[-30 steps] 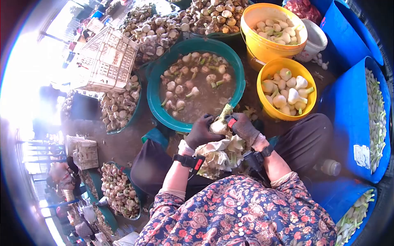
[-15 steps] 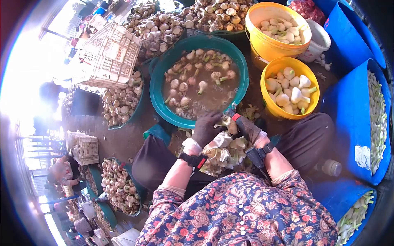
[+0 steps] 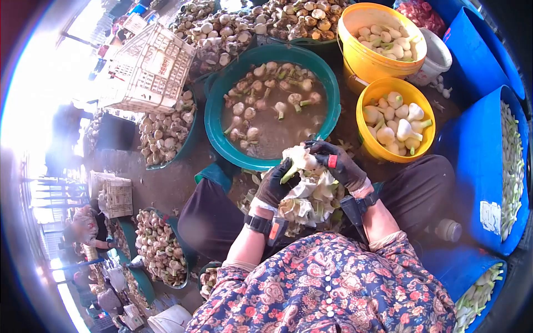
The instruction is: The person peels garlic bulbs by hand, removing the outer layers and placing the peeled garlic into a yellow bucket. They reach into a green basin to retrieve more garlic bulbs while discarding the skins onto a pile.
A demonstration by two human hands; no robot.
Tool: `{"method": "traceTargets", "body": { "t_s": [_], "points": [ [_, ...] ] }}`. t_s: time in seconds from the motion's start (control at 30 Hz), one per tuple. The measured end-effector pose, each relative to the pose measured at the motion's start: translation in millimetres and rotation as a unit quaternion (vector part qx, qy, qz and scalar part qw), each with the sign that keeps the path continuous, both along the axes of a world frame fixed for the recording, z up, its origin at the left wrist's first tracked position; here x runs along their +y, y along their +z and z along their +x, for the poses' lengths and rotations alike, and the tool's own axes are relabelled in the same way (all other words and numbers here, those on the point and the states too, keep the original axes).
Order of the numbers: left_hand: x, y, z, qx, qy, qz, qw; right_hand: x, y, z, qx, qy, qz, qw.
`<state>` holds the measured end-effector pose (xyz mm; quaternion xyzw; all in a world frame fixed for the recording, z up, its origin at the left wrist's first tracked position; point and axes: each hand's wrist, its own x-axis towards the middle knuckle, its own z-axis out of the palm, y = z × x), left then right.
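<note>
A pale garlic bulb (image 3: 300,158) with a green stem is held between my gloved hands, just in front of the green basin's near rim. My left hand (image 3: 274,184) is closed round its stem side. My right hand (image 3: 341,165), with a red band on a finger, has its fingers curled against the bulb's right side, where loose skin shows. Beneath the hands, a heap of peeled garlic skins (image 3: 311,202) lies between my knees. Ahead, the green basin (image 3: 213,133) contains murky water with several unpeeled bulbs floating in it.
A yellow bucket (image 3: 371,145) of peeled garlic stands right of the basin, with a larger yellow bucket (image 3: 355,58) behind it. Blue tubs (image 3: 472,161) line the right side. White crates (image 3: 145,69) and basins of unpeeled garlic (image 3: 161,247) are at left. Another person (image 3: 89,227) sits far left.
Both hands have risen slightly, away from the basin's rim. The garlic is now in plain view between them, its pale bulb and green stem showing. The view has shifted slightly.
</note>
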<state>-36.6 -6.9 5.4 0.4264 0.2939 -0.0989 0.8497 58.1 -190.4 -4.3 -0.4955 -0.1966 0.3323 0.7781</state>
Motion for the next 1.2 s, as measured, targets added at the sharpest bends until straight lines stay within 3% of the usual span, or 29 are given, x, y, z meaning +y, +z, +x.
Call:
{"method": "traceTargets", "body": {
  "t_s": [0.07,0.13,0.2,0.27,0.3,0.33,0.37,0.4,0.43,0.47,0.53,0.63,0.67,0.8,0.87,0.93,1.03,1.17,1.2],
  "points": [
    [8.1,0.7,-1.4,-0.007,-0.030,0.097,0.995,4.8,1.0,-2.5,-0.056,-0.003,-0.063,0.996],
    [22.0,-9.3,-1.2,-0.136,-0.135,0.334,0.923,9.8,-11.0,-10.8,-0.159,-0.026,-0.123,0.979],
    [23.4,-12.5,-3.4,-0.109,-0.123,0.258,0.952,12.0,-22.5,-17.0,-0.005,-0.035,-0.083,0.996],
    [14.4,-3.6,-4.5,-0.193,-0.101,0.453,0.864,19.1,-25.4,-26.3,0.122,-0.065,-0.024,0.990],
    [12.2,-2.7,-5.7,-0.230,-0.087,0.541,0.804,21.3,-27.2,-28.7,0.108,-0.064,-0.010,0.992],
    [17.0,-6.1,-0.6,-0.096,0.014,0.162,0.982,23.1,-24.1,-30.8,0.093,-0.063,0.002,0.994],
    [19.8,-8.1,0.5,-0.096,-0.006,0.192,0.977,26.0,-20.7,-30.6,0.076,-0.060,0.014,0.995],
    [22.9,-9.7,0.8,-0.094,-0.025,0.223,0.970,31.2,-18.3,-31.5,-0.163,-0.147,-0.090,0.971],
    [22.4,-4.0,1.6,-0.091,-0.046,0.254,0.962,30.2,-12.2,-29.4,-0.290,-0.162,-0.151,0.931],
    [18.7,0.7,2.0,-0.068,-0.033,0.215,0.974,27.8,-2.2,-26.3,-0.409,-0.175,-0.209,0.871],
    [14.9,1.8,3.9,-0.036,-0.015,0.180,0.983,25.9,-1.3,-22.1,-0.509,-0.190,-0.228,0.808],
    [15.4,-1.6,2.2,-0.058,-0.040,0.230,0.971,28.5,-27.9,-24.2,-0.225,-0.176,-0.263,0.922],
    [13.1,0.3,0.9,-0.073,-0.050,0.227,0.970,30.8,-34.3,-22.9,-0.096,-0.191,-0.199,0.956],
    [14.2,12.0,-2.8,-0.121,-0.062,0.201,0.970,12.9,-38.8,-18.4,0.204,-0.042,-0.172,0.963],
    [18.3,15.5,1.5,-0.115,-0.045,0.163,0.979,17.3,-36.5,-26.0,0.027,-0.080,-0.060,0.995],
    [24.3,22.8,2.3,-0.123,-0.020,0.158,0.980,21.5,-30.1,-28.5,0.003,-0.083,-0.022,0.996],
    [24.6,31.8,3.4,-0.126,-0.012,0.183,0.975,16.3,-15.4,-12.6,0.193,-0.046,-0.085,0.976],
    [27.0,48.6,-15.5,-0.132,0.000,0.160,0.978,10.4,-40.6,0.9,0.341,-0.142,-0.157,0.916],
    [32.0,50.0,-25.7,-0.178,-0.029,0.326,0.928,8.4,-40.5,-1.0,0.341,-0.156,-0.175,0.910]
  ]
}}
